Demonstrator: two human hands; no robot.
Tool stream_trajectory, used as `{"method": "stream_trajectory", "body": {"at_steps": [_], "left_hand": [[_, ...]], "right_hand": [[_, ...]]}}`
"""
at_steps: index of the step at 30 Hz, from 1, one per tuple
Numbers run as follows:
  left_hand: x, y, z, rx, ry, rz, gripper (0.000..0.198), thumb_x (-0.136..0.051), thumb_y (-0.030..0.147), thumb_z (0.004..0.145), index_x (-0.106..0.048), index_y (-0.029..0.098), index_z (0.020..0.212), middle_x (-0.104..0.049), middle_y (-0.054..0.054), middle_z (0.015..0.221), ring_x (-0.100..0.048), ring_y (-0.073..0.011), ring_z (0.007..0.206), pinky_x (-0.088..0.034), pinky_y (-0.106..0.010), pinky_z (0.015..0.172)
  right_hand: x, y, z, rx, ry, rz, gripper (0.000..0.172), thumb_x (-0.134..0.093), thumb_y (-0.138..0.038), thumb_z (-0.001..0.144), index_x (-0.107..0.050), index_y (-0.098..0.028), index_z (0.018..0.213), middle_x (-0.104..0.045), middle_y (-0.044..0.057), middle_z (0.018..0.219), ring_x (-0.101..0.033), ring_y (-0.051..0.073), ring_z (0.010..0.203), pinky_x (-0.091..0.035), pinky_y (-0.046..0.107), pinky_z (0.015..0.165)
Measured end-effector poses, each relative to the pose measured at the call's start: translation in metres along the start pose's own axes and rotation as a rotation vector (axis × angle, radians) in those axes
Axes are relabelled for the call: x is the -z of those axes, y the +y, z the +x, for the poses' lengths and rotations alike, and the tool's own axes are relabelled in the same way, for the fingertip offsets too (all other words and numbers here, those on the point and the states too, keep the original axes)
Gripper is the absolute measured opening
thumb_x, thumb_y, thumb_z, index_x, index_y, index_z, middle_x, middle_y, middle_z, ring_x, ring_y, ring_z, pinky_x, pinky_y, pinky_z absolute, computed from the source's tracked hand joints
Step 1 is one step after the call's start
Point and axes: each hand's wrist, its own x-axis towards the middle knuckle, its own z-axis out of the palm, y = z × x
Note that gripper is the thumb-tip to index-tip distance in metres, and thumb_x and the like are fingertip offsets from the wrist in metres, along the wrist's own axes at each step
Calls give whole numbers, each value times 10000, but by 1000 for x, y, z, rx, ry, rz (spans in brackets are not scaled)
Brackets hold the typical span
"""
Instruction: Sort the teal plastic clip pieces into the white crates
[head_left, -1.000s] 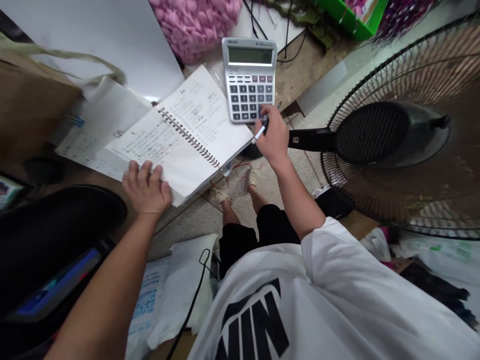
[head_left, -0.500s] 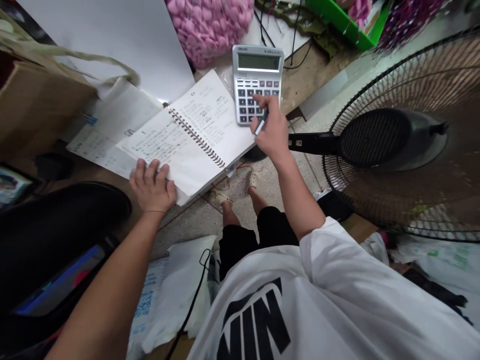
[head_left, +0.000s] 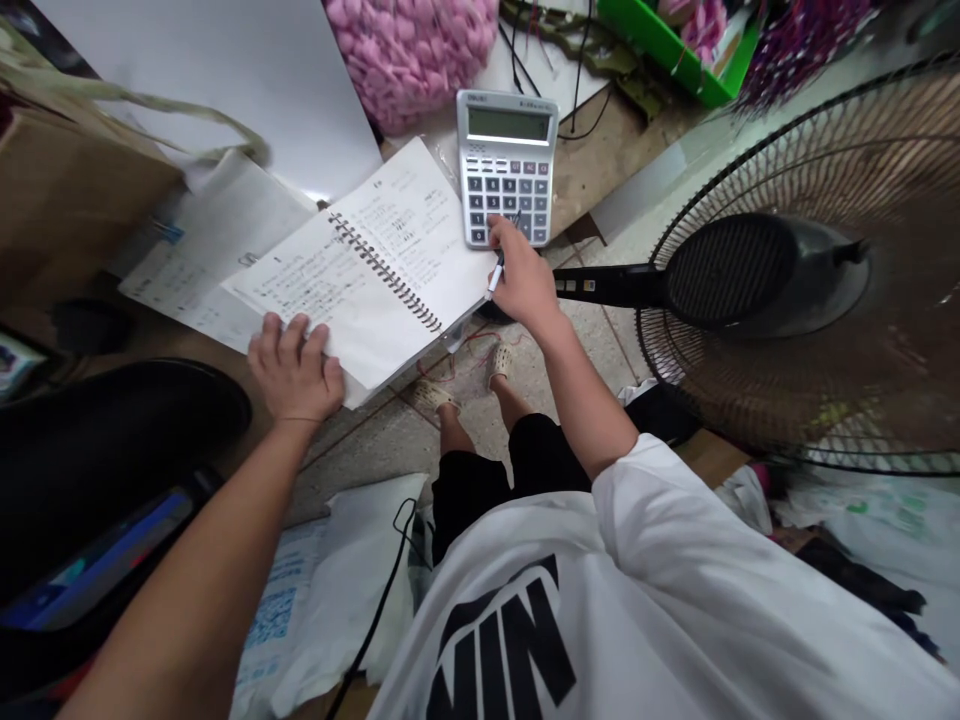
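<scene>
Silver rectangular calculator (head_left: 508, 165), spiral-bound paper notebook (head_left: 379, 265)

i see a loose white t-shirt (head_left: 637, 620), its short right sleeve (head_left: 634, 460) creased, with bold black lettering (head_left: 547, 640) and a sweeping black shape (head_left: 499, 595) on the front. below are black shorts (head_left: 547, 455) and cream clogs (head_left: 501, 365) dotted with holes. the left hand (head_left: 296, 375) and right hand (head_left: 526, 282) are bare; from here i can't tell whether the thin line around the left wrist (head_left: 298, 420) is cord or crease.
</scene>
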Motion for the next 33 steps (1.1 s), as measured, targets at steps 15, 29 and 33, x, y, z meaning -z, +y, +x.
{"method": "stream_trajectory", "body": {"at_steps": [15,29,33], "left_hand": [[3,9,2,74,-18,-49,665,-592,557,969,-667,257,1558,-566,-132,1822,-303,-404,1822,-166,-663,1472],[7,22,7,124,-65,-136,702,-611,636,928,-749,244,1494,-586,-78,1812,-286,-401,1811,-125,-674,1462],[10,31,17,213,-153,-226,841,-493,840,857,-796,256,1381,-664,2,1725,-187,-349,1839,-82,-621,1476]], "right_hand": [[2,19,-33,-103,258,87,261,-593,-384,1127,-645,-278,1360,-740,171,1519,-707,336,1446,-631,611,1201],[-124,-121,28,383,-166,385,356,-462,-580,1230,-697,-316,1277,-820,-18,1108,-735,169,1146,-668,393,1105],[-119,-111,28,339,-187,284,360,-506,-630,1202,-697,-334,1274,-831,27,1167,-735,199,1180,-652,415,1107]]}}
